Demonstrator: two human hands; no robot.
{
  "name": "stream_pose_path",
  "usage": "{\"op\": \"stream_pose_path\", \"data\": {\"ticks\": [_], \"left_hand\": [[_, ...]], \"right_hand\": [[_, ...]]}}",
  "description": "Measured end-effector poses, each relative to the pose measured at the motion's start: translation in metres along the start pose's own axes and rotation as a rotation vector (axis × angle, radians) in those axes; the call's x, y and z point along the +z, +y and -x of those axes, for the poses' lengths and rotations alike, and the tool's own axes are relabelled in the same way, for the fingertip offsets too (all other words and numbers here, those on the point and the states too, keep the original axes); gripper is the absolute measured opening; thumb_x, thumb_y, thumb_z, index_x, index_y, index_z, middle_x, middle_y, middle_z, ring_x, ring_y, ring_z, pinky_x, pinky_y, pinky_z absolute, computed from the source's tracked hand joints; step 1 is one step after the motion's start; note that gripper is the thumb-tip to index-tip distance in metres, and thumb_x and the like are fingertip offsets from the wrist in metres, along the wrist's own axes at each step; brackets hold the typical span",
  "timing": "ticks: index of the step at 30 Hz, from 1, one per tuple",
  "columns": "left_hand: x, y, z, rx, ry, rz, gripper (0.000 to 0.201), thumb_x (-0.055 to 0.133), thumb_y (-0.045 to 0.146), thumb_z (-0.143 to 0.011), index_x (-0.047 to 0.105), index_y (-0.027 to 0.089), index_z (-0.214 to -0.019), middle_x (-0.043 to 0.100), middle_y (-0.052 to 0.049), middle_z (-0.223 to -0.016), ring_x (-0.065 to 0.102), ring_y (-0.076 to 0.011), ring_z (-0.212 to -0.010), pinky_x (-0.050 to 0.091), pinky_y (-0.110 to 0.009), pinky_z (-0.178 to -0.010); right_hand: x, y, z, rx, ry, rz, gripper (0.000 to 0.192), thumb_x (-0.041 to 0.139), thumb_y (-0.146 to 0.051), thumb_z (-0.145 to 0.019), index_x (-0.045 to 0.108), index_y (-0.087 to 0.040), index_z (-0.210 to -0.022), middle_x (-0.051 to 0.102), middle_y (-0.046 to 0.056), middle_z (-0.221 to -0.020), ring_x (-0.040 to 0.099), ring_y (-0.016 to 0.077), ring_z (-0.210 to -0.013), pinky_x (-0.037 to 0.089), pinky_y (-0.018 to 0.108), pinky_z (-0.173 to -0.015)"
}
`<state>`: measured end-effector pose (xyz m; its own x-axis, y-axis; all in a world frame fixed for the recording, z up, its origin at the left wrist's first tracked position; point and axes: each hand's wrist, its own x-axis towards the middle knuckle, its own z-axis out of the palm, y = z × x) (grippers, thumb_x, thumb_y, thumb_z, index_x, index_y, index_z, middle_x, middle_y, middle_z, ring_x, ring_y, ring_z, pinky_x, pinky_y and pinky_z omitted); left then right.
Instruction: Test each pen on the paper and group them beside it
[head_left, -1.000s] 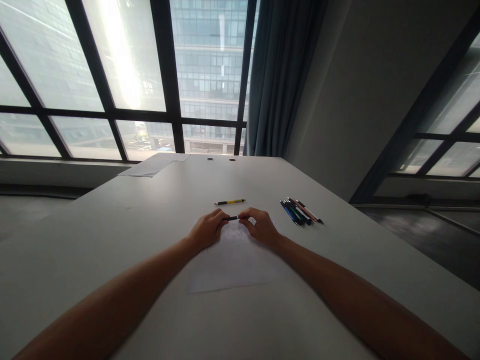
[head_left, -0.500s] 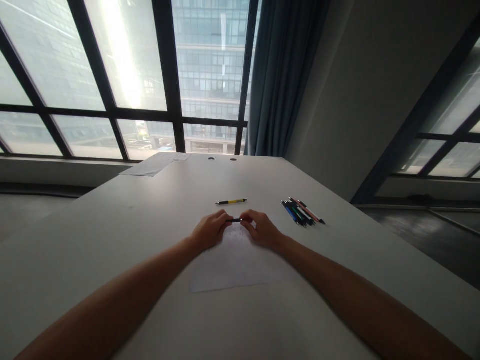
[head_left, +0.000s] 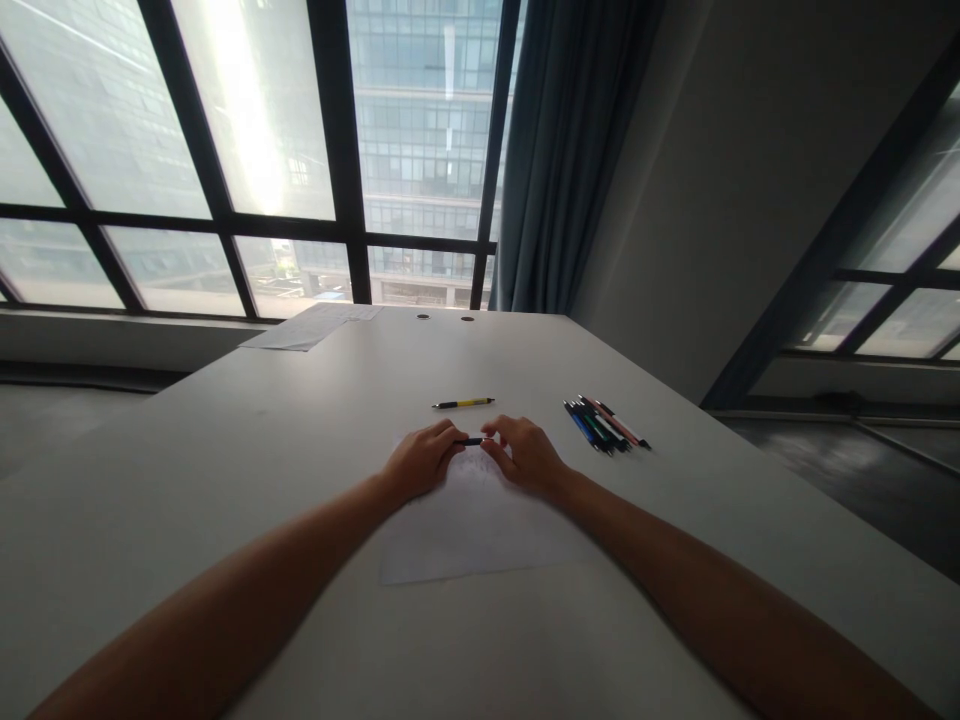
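A slim dark pen (head_left: 472,441) lies crosswise between my two hands, over the top part of a white sheet of paper (head_left: 472,545). My left hand (head_left: 424,460) is closed round the pen's left end. At its right end, the thumb and fingertips of my right hand (head_left: 523,455) are curled close about the tip, the index finger slightly raised. Faint marks show on the paper below the pen. Just beyond my hands lies a yellow and black pen (head_left: 463,403), apart from both.
A bunch of several pens (head_left: 604,425) in mixed colours lies to the right on the white table (head_left: 300,430). More papers (head_left: 300,332) rest at the far left edge. Two dark round fittings (head_left: 467,319) are set near the far edge, before the window and curtain (head_left: 547,200).
The fingers of my right hand have loosened and spread a little at the pen's right end. My left hand and the pen have hardly moved.
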<state>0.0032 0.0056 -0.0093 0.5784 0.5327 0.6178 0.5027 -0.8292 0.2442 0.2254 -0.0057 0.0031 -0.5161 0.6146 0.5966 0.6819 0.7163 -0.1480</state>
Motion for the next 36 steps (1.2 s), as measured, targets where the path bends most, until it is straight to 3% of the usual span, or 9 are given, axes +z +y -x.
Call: {"op": "stream_pose_path", "data": {"ticks": [7,16,23,26,32,36], "left_hand": [[-0.001,0.0,0.0,0.005,-0.004,-0.004,0.02,0.043,0.023,-0.096,0.061,0.019,-0.105,0.065,-0.007,-0.094,0.064,-0.0165,-0.082,0.052,-0.027,-0.073],[-0.001,0.001,0.0,0.015,0.005,-0.004,0.021,0.043,0.024,-0.096,0.061,0.019,-0.106,0.065,-0.008,-0.096,0.064,-0.0167,-0.082,0.052,-0.028,-0.075],[-0.001,0.001,0.0,0.013,0.002,-0.008,0.022,0.043,0.024,-0.096,0.062,0.019,-0.106,0.066,-0.007,-0.096,0.065,-0.0164,-0.082,0.053,-0.028,-0.075],[0.0,0.002,-0.001,0.023,0.006,-0.019,0.024,0.043,0.026,-0.097,0.063,0.02,-0.108,0.066,-0.007,-0.097,0.065,-0.016,-0.084,0.053,-0.027,-0.076],[-0.001,0.0,-0.003,-0.005,0.058,-0.154,0.024,0.045,0.029,-0.097,0.06,0.019,-0.114,0.069,-0.008,-0.1,0.066,-0.0198,-0.088,0.053,-0.033,-0.08],[-0.002,-0.005,-0.003,-0.092,0.077,-0.171,0.022,0.044,0.024,-0.096,0.059,0.02,-0.111,0.07,-0.007,-0.1,0.067,-0.0188,-0.084,0.054,-0.031,-0.075]], "right_hand": [[0.0,0.0,-0.001,-0.027,-0.014,0.049,0.03,0.042,-0.037,-0.098,0.059,-0.017,-0.085,0.064,0.006,-0.08,0.054,0.017,-0.068,0.035,0.031,-0.07],[-0.001,-0.002,-0.002,-0.093,-0.001,0.095,0.026,0.044,-0.035,-0.098,0.06,-0.017,-0.091,0.064,0.009,-0.094,0.052,0.0224,-0.089,0.035,0.036,-0.079],[-0.002,-0.002,-0.003,-0.113,0.01,0.1,0.026,0.042,-0.034,-0.099,0.059,-0.017,-0.088,0.064,0.008,-0.088,0.052,0.0211,-0.083,0.034,0.035,-0.076],[-0.001,-0.004,-0.005,-0.1,0.004,0.16,0.033,0.038,-0.03,-0.1,0.059,-0.017,-0.078,0.062,0.007,-0.077,0.05,0.0205,-0.076,0.032,0.035,-0.073],[-0.002,0.004,-0.005,0.012,0.13,0.251,0.031,0.036,-0.023,-0.098,0.056,-0.017,-0.076,0.06,0.007,-0.077,0.048,0.0206,-0.074,0.032,0.037,-0.073],[-0.009,0.009,-0.006,0.097,0.237,0.345,0.024,0.04,-0.023,-0.097,0.059,-0.017,-0.084,0.061,0.011,-0.092,0.05,0.0243,-0.087,0.032,0.04,-0.081]]}}
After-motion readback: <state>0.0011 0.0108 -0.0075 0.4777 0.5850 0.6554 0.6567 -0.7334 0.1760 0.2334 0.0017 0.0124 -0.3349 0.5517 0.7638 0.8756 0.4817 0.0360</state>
